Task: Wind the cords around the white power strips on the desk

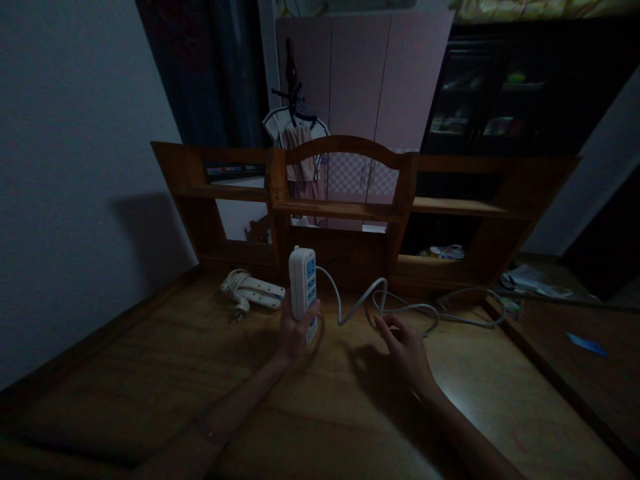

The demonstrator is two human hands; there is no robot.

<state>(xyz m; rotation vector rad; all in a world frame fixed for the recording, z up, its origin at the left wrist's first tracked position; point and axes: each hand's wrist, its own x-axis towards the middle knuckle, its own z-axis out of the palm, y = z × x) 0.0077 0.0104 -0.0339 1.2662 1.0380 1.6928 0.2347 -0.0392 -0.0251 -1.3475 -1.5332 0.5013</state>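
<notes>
Upright in my left hand is a white power strip with blue socket faces, my fingers wrapped round its lower half. Its white cord leaves near the top and runs in loose bends to the right. My right hand pinches that cord between thumb and fingertips, a little above the table. From there the cord trails over the tabletop in wide loops. Left of my left hand lies a second white power strip, its own cord wound round one end and its plug showing.
A wooden shelf unit stands along the back of the wooden table. A wall borders the left side. Right of the table is a lower brown surface with a blue packet and some crumpled plastic. Clothes hang behind the shelf.
</notes>
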